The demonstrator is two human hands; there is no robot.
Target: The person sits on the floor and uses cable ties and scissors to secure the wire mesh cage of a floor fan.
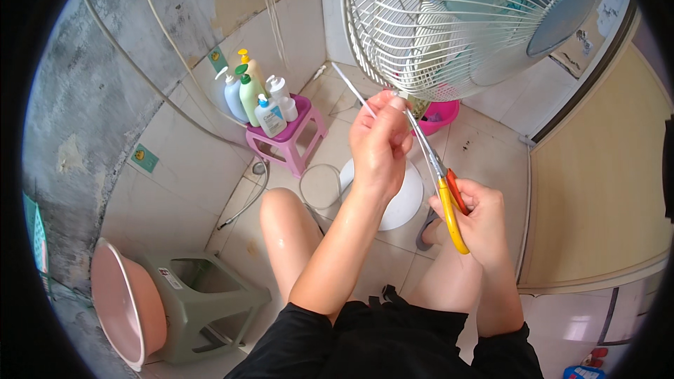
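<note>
A fan with a white wire cage (414, 42), blue-green blades and a grey round hub cap stands in front of me. At the cage's lower edge, my left hand (381, 142) is closed, its thumb and fingers pinching a thin white strip (351, 88) whose free end sticks out to the upper left. My right hand (479, 217) grips long-nosed pliers (455, 219) by their yellow and red handles. The slim metal jaws point up to the left fingertips; what lies between their tips is too small to tell.
Several pump bottles (250, 98) stand on a pink stool (286, 144). Behind the fan is a magenta basin (441, 118). A white round disc (404, 200) lies on the tiled floor. At lower left, a pink basin (116, 305) leans against a grey-green stool (203, 295). A beige door (597, 168) is right.
</note>
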